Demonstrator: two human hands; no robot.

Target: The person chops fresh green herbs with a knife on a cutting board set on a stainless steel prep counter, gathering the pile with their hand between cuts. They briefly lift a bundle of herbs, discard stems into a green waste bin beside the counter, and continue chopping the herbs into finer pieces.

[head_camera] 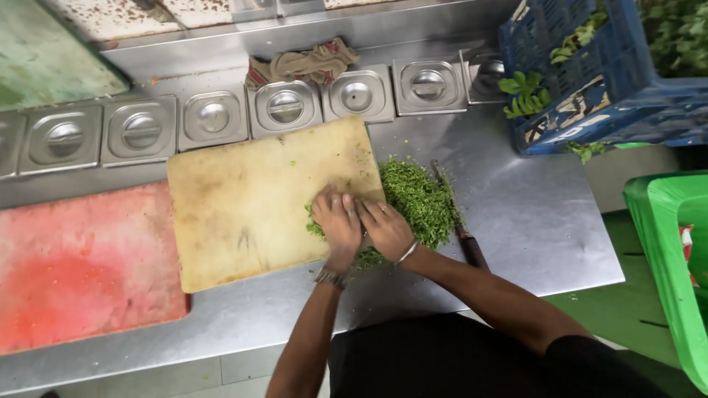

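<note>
Nearest the camera, a person's two bare forearms reach up from the bottom edge onto a steel counter (531,221). The left hand (338,225), with a watch at the wrist, and the right hand (387,230), with a thin bangle, lie side by side, touching, palms down. Their fingers are held close together and slightly curled, pressing on chopped herbs (417,199) at the right edge of a pale cutting board (243,206). Neither hand pinches or grips anything.

The herbs form a loose green heap that runs from under the fingertips out to the right, off the board and onto the counter. The heap has no clear direction. Just beside its right edge lies a knife (461,228), untouched, its long axis running near to far, handle toward the person and blade tip pointing away.

To the left of the board sits a red board (81,265). Beyond is a row of lidded steel containers (284,107) with a crumpled cloth (299,65) behind them. At far right stands a blue crate (590,81) of leafy greens, with a green bin (675,258) nearer.
</note>
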